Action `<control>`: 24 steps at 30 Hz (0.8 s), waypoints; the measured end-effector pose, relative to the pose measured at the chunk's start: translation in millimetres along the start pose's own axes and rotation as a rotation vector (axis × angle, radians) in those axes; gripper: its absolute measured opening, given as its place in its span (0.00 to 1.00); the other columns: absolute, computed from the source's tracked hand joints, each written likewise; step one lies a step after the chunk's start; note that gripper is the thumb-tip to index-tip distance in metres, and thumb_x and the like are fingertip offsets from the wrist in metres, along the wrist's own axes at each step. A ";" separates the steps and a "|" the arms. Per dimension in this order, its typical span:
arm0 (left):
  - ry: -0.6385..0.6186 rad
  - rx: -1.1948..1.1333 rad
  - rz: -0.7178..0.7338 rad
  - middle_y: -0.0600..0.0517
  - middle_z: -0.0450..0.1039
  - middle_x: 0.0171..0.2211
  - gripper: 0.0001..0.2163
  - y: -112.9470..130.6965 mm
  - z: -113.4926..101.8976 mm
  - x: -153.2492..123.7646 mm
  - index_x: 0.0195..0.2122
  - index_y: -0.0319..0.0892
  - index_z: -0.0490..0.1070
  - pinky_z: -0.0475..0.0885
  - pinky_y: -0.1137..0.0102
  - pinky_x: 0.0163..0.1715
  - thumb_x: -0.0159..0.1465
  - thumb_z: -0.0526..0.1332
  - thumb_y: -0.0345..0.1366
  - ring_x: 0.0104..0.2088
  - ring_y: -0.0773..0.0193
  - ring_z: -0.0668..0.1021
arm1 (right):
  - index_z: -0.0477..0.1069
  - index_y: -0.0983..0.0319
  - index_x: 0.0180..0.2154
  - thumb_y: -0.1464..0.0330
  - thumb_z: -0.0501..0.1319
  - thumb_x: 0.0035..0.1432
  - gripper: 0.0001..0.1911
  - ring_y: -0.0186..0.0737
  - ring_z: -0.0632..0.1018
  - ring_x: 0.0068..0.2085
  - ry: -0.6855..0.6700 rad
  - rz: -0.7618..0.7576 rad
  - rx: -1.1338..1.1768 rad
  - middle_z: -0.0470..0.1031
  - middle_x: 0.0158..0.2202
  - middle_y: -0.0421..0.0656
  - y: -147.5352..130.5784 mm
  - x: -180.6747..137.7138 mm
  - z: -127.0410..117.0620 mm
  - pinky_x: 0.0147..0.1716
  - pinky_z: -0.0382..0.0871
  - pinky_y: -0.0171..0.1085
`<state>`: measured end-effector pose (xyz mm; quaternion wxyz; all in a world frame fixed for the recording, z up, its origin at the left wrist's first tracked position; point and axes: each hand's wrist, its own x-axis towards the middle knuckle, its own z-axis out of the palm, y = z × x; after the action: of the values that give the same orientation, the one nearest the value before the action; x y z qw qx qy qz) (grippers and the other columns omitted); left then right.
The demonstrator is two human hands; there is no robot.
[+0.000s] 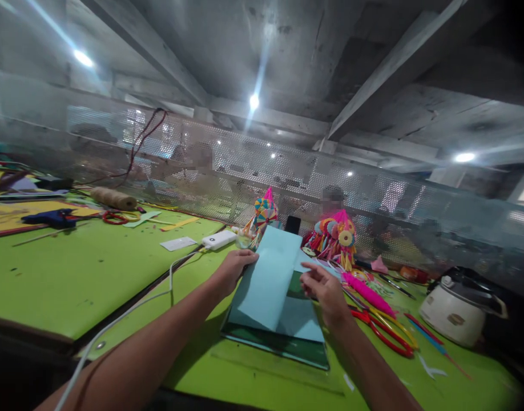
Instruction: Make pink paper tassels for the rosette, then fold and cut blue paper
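Note:
My left hand (240, 264) pinches the left edge of a light blue sheet of paper (268, 274), which is raised and tilted. Just right of that sheet, my right hand (324, 288) hovers with fingers partly bent and apart; nothing shows in them. Beneath lies a dark green board (283, 349) that looks like a cutting mat, with another blue sheet (305, 319) on it. The raised sheet hides part of both. Red-handled scissors (386, 335) lie to the right of my right hand, close to a bright pink bundle (368, 292).
Two colourful tasselled ornaments (266, 212) (341, 234) stand behind, with a dark phone (292, 225) between them. A white power bank (219, 240) trails a cable at left. A twine roll (113, 198) lies farther left. A white-and-black cooker (454, 308) stands right. Perforated mesh (232, 165) borders the table.

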<state>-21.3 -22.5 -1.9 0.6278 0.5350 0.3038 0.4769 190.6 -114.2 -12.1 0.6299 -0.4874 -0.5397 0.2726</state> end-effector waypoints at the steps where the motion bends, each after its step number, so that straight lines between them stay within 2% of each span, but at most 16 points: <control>1: -0.060 0.011 -0.050 0.56 0.65 0.15 0.12 1.4 1.0 -1.9 0.20 0.38 0.70 0.54 0.74 0.17 0.42 0.69 0.39 0.16 0.71 0.65 | 0.70 0.64 0.44 0.65 0.63 0.48 0.20 0.38 0.73 0.30 0.086 -0.079 -0.032 0.72 0.29 0.42 -1.7 2.8 -6.1 0.26 0.67 0.36; 3: -0.159 0.020 -0.125 0.55 0.67 0.16 0.11 2.5 2.1 -4.3 0.21 0.38 0.70 0.55 0.74 0.18 0.42 0.70 0.38 0.16 0.69 0.67 | 0.67 0.62 0.49 0.69 0.59 0.50 0.22 0.42 0.73 0.38 0.203 -0.269 -0.173 0.72 0.38 0.45 -6.5 5.8 -15.6 0.34 0.69 0.40; 5: -0.242 0.030 -0.169 0.53 0.69 0.17 0.11 2.2 0.9 -5.0 0.21 0.37 0.71 0.57 0.73 0.18 0.42 0.70 0.38 0.17 0.68 0.69 | 0.65 0.60 0.53 0.73 0.55 0.52 0.25 0.45 0.71 0.47 0.243 -0.485 -0.393 0.70 0.46 0.48 -13.2 4.0 -19.2 0.44 0.68 0.45; 7: -0.303 0.055 -0.189 0.52 0.70 0.18 0.11 1.6 -2.4 -4.6 0.22 0.37 0.73 0.58 0.73 0.19 0.43 0.70 0.38 0.17 0.67 0.69 | 0.64 0.58 0.54 0.79 0.51 0.50 0.29 0.48 0.67 0.54 0.187 -0.681 -0.621 0.67 0.52 0.48 -21.3 -2.8 -16.9 0.52 0.61 0.51; 9: -0.353 0.137 -0.199 0.52 0.69 0.17 0.11 1.1 -6.0 -4.0 0.22 0.37 0.73 0.56 0.74 0.17 0.43 0.70 0.39 0.16 0.68 0.68 | 0.64 0.56 0.55 0.82 0.50 0.47 0.34 0.49 0.62 0.57 0.020 -0.797 -0.813 0.64 0.55 0.47 -29.5 -13.2 -12.2 0.56 0.55 0.54; 13: -0.469 0.295 -0.238 0.53 0.67 0.15 0.12 2.5 -6.3 -5.2 0.19 0.38 0.73 0.52 0.74 0.16 0.42 0.71 0.41 0.15 0.69 0.64 | 0.63 0.57 0.55 0.82 0.53 0.44 0.35 0.51 0.61 0.58 -0.415 -0.792 -1.080 0.63 0.57 0.48 -40.1 -38.5 -8.8 0.54 0.55 0.55; 16: -0.559 0.307 -0.270 0.52 0.70 0.17 0.11 8.2 1.4 -8.7 0.20 0.39 0.75 0.55 0.73 0.17 0.43 0.71 0.41 0.16 0.68 0.66 | 0.61 0.58 0.56 0.80 0.55 0.43 0.35 0.53 0.59 0.59 -0.566 -0.732 -1.188 0.63 0.58 0.50 -40.3 -58.6 -9.6 0.55 0.51 0.57; 21: -0.687 0.407 -0.206 0.52 0.69 0.16 0.09 27.3 16.3 -13.6 0.18 0.40 0.75 0.56 0.73 0.18 0.43 0.71 0.39 0.16 0.68 0.65 | 0.55 0.58 0.60 0.77 0.56 0.46 0.38 0.56 0.54 0.62 -0.541 -0.751 -1.145 0.56 0.63 0.50 -38.5 -82.9 0.1 0.58 0.44 0.61; 24: -0.725 0.592 -0.082 0.54 0.69 0.14 0.06 42.2 24.0 -16.8 0.15 0.42 0.75 0.56 0.74 0.18 0.41 0.71 0.34 0.16 0.69 0.64 | 0.55 0.60 0.60 0.77 0.55 0.51 0.33 0.52 0.57 0.61 -0.341 -0.694 -1.002 0.58 0.61 0.52 -45.0 -76.4 2.7 0.58 0.51 0.55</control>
<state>-17.5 -48.3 42.3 0.5321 0.8107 0.2088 0.1266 159.3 -196.6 -3.0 0.2823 -0.4695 -0.8212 -0.1595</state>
